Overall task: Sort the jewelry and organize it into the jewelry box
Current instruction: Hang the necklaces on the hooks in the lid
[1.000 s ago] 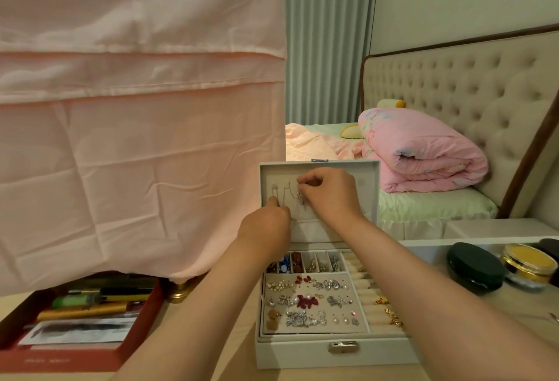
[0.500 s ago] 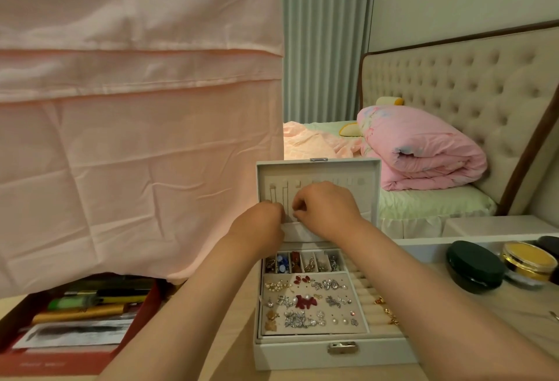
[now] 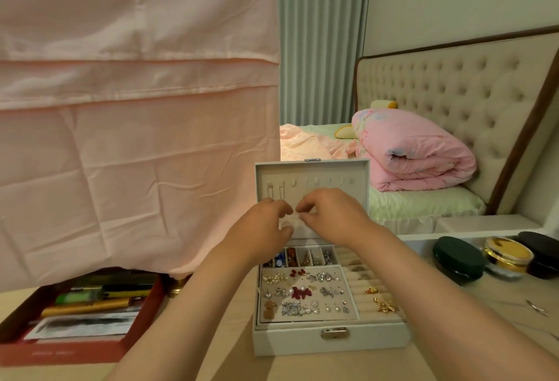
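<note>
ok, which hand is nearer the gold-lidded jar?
Right. The right hand is at the box lid, left of the gold-lidded jar; the left hand is beside it, farther left.

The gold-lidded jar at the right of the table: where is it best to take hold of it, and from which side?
The gold-lidded jar stands upright, with the dark green case close on its left and the black case close on its right, so its sides leave little room. Probably best to grip the rim of its round top from above, at front and back.
</note>
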A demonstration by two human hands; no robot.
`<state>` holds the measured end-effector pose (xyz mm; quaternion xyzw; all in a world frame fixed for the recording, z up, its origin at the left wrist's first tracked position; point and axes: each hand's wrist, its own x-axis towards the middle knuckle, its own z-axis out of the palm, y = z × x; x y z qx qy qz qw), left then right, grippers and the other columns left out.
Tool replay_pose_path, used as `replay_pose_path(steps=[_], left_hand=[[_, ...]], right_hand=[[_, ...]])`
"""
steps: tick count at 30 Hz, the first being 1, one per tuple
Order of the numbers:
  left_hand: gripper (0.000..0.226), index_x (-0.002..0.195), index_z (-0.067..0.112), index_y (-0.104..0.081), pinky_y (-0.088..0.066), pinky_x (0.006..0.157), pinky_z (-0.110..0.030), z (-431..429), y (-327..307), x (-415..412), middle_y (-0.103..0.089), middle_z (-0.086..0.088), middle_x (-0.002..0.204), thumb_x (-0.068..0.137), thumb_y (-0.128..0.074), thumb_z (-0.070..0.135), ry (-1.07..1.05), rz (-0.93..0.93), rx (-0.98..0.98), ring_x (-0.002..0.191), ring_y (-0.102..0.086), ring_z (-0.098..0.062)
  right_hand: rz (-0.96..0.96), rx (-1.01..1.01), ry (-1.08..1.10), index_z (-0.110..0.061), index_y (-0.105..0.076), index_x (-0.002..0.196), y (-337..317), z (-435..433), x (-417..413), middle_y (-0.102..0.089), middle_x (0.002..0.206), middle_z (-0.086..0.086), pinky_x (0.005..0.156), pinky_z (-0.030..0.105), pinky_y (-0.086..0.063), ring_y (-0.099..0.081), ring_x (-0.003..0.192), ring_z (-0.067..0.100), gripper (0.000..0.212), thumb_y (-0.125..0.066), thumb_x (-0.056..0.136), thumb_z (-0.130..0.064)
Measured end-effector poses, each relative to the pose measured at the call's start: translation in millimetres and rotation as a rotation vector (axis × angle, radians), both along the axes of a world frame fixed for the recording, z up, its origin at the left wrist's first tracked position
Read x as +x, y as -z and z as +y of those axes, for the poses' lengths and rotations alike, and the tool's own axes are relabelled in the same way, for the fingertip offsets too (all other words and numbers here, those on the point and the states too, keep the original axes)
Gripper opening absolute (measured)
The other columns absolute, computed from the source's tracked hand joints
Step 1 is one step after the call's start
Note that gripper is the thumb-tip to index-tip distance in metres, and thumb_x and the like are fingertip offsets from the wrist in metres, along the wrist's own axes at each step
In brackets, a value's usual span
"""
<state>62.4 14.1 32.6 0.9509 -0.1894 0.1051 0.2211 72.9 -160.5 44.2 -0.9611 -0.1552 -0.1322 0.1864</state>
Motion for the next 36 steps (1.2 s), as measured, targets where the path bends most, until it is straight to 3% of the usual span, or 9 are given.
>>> replay_pose_path(steps=[6,10,14,16,18,23,29,36], left_hand=[[0.023,0.118,0.032,-0.062,-0.054,0.083,-0.031,-30,-5,-49,-0.063,0.017,0.103,0.095,-0.059,0.033,0.092,0.018,-0.14,0.09,-0.059,-0.002],[0.013,0.104,0.032,-0.068,-0.048,0.069,-0.023,-71,-2,-79,-0.066,0.017,0.094,0.095,-0.059,0.033,0.195,0.055,-0.139,0.074,-0.058,0.003],[0.012,0.1,0.031,-0.07,-0.036,0.061,-0.013,-117,12,-111,-0.066,0.014,0.089,0.094,-0.059,0.031,0.338,0.08,-0.095,0.067,-0.052,0.006],[0.012,0.099,0.03,-0.071,-0.034,0.059,-0.012,-137,25,-126,-0.063,0.014,0.085,0.094,-0.06,0.03,0.378,0.098,-0.076,0.064,-0.05,0.006],[0.013,0.099,0.03,-0.072,-0.039,0.063,-0.017,-153,41,-138,-0.062,0.014,0.084,0.094,-0.059,0.03,0.398,0.139,-0.058,0.068,-0.052,0.002],[0.019,0.106,0.031,-0.072,-0.052,0.081,-0.027,-186,76,-162,-0.068,0.012,0.103,0.095,-0.057,0.029,0.395,0.234,-0.027,0.089,-0.061,-0.007],[0.03,0.122,0.029,-0.069,-0.047,0.079,-0.024,-205,99,-168,-0.063,0.005,0.108,0.095,-0.057,0.027,0.368,0.124,0.021,0.095,-0.06,-0.012],[0.022,0.109,0.032,-0.075,-0.05,0.078,-0.034,-208,108,-168,-0.061,0.002,0.101,0.092,-0.061,0.036,0.351,0.039,0.034,0.096,-0.057,-0.016]], right_hand=[[0.144,0.117,0.015,-0.032,-0.077,0.099,-11,-50,-66,-0.071,0.097,-0.017,0.085,0.027,-0.054,-0.065,0.091,0.0,0.011,-0.07,0.092,-0.03],[0.247,0.108,0.026,-0.031,-0.08,0.092,-11,-90,-110,-0.073,0.088,-0.013,0.063,0.009,-0.043,-0.061,0.068,-0.011,0.008,-0.074,0.088,-0.026],[0.343,0.028,0.104,-0.035,-0.076,0.083,-3,-134,-151,-0.07,0.077,-0.015,0.051,0.006,-0.037,-0.057,0.057,-0.014,0.011,-0.078,0.085,-0.025],[0.411,-0.035,0.161,-0.034,-0.077,0.087,6,-152,-167,-0.068,0.075,-0.017,0.049,0.006,-0.036,-0.057,0.055,-0.014,0.008,-0.078,0.085,-0.026],[0.462,-0.07,0.22,-0.033,-0.078,0.092,18,-164,-180,-0.067,0.076,-0.02,0.053,0.009,-0.041,-0.06,0.059,-0.009,0.01,-0.077,0.085,-0.025],[0.546,-0.15,0.351,-0.038,-0.075,0.088,47,-185,-202,-0.069,0.088,-0.018,0.082,0.029,-0.058,-0.065,0.083,0.003,0.015,-0.079,0.079,-0.026],[0.546,-0.238,0.399,-0.03,-0.076,0.09,63,-194,-206,-0.07,0.09,-0.011,0.084,0.035,-0.057,-0.065,0.087,0.012,0.007,-0.076,0.084,-0.028],[0.584,-0.255,0.31,-0.024,-0.07,0.099,75,-180,-208,-0.068,0.097,-0.001,0.079,0.034,-0.051,-0.063,0.093,0.02,0.012,-0.059,0.097,-0.029]])
